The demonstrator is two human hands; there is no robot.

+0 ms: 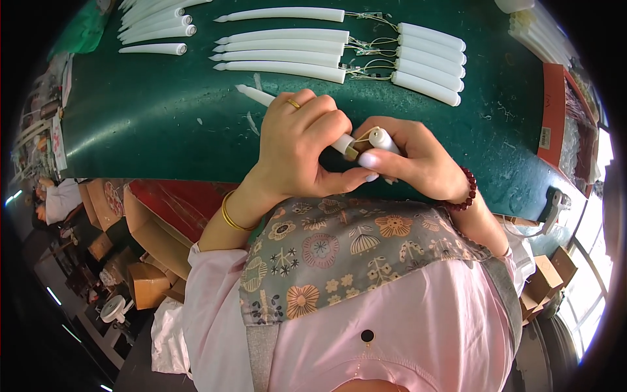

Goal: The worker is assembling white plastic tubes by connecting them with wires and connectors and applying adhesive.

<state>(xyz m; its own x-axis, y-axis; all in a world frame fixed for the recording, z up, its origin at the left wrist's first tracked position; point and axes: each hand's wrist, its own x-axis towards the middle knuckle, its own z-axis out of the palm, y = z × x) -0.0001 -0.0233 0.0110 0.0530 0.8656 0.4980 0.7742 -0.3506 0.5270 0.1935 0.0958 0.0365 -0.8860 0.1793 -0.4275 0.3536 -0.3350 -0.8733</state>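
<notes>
Over the near part of the green table, my left hand [297, 144] is closed around a white LED taper candle [256, 96]. Its flame-shaped tip sticks out past my knuckles, and the open lower end, with a small board at its mouth, points to my right hand. My right hand [418, 157] grips a short white tube [385, 140] between thumb and fingers. Thin wires run between the tube and the candle end. Both thumbs meet close to the joint, where the finer parts are partly hidden.
Beyond my hands lie several candle bodies [287, 44], wired through small boards to white tubes [428, 63]. Several more candles [153, 49] rest at the far left. A red box [554, 114] stands right. Cardboard boxes [153, 228] and another person [60, 201] are beyond the table's left side.
</notes>
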